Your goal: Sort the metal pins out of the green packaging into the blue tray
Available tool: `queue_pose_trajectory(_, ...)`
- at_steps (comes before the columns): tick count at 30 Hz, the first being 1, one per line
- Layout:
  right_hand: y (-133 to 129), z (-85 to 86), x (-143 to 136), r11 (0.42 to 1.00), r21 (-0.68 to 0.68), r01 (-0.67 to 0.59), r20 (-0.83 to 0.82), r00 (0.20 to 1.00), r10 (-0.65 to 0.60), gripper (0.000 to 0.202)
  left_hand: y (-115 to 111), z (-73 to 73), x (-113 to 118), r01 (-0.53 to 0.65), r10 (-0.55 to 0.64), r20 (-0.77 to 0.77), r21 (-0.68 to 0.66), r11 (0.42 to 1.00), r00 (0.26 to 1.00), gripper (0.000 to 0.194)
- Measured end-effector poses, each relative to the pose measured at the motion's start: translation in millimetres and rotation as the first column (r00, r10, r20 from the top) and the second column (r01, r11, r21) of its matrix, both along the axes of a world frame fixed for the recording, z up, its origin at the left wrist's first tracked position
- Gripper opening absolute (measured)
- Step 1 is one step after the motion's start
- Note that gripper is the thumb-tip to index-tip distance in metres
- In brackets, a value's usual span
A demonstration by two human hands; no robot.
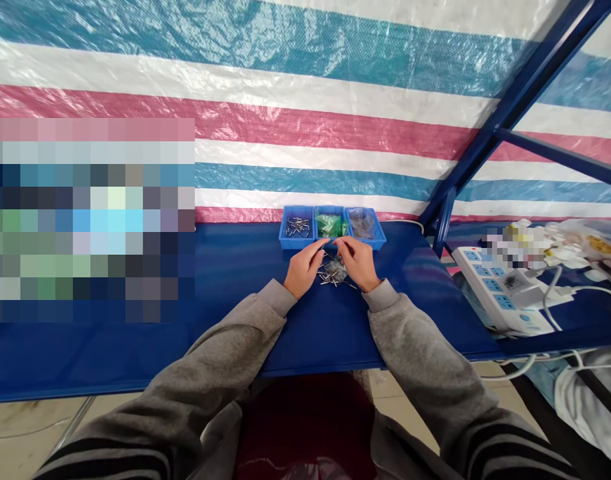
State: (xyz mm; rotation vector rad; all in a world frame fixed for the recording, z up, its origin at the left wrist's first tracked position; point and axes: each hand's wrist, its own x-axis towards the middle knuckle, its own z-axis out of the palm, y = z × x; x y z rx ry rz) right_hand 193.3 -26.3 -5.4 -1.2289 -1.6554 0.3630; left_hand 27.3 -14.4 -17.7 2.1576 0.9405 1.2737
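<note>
My left hand [304,272] and my right hand [359,264] are raised over the blue table, fingertips close together in front of the middle bin. Both hands are closed in a pinch; whatever lies between the fingers is too small to make out. Below and between them, a loose pile of thin metal pins [330,277], like rivets or screws, lies with a crumpled clear plastic bag [338,268]. Just beyond stand three joined blue bins [291,244]. More metal pins [298,227] fill the left one, green plastic bags [330,224] the middle, clear plastic bags [361,223] the right.
A blue metal frame [465,150] rises at the table's right end. Beyond it are a white power strip [490,283] with plugged-in chargers and a heap of plastic bags [570,240]. Striped sheeting [335,120] hangs behind the table [320,333]. A blurred block hides the left side.
</note>
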Motion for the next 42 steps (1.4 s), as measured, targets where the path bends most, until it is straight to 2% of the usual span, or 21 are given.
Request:
queue_pose_trajectory(5,0.0,-0.2,0.3,1.0,-0.003,0.006,-0.012,1.0,-0.006,0.041,2.2,-2.8,-1.7,-0.016,0.016,0.008,-0.057,0.998,1.0,0.041)
queue_pose_trajectory(13,-0.2,0.2,0.4,1.0,0.008,0.014,-0.01,1.0,-0.013,0.041,2.1,2.6,-2.8,0.041,-0.041,-0.009,0.006,0.999,0.999,0.039)
queue_pose_trajectory(18,-0.3,1.1,1.1,0.999,0.012,0.036,-0.022,0.999,-0.036,0.039,3.7,-1.1,-3.1,0.008,-0.007,0.048,-0.041,0.999,0.999,0.034)
queue_pose_trajectory(22,-1.4,2.6,0.2,1.0,0.021,-0.017,0.002,1.0,0.017,0.031,4.7,-3.4,-2.9,-0.004,0.019,0.121,-0.123,0.992,0.992,0.028)
queue_pose_trajectory(25,-1.7,2.5,-0.3,0.997,0.004,-0.071,0.022,0.997,0.071,0.03,4.2,-1.7,-2.9,0.009,0.01,0.139,-0.134,0.991,0.99,0.026)
queue_pose_trajectory(31,-0.8,0.7,-0.5,0.992,-0.012,-0.123,0.04,0.992,0.123,0.03,1.7,2.0,-4.7,0.067,-0.052,0.127,-0.12,0.99,0.991,0.033)
queue_pose_trajectory(34,-1.7,1.0,-0.8,0.989,0.004,-0.147,0.061,0.987,0.147,0.032,2.1,1.2,-5.5,0.064,-0.043,0.16,-0.127,0.99,0.986,0.032)
queue_pose_trajectory(38,-3.3,2.0,-0.4,0.992,0.032,-0.118,0.032,0.993,0.117,0.036,2.0,0.0,-4.1,0.049,-0.022,0.216,-0.122,0.991,0.976,0.028)
queue_pose_trajectory(42,-4.1,2.4,-0.8,0.992,0.029,-0.119,0.03,0.993,0.118,0.038,-0.8,0.7,-6.1,-0.037,0.034,0.192,0.011,0.999,0.981,0.028)
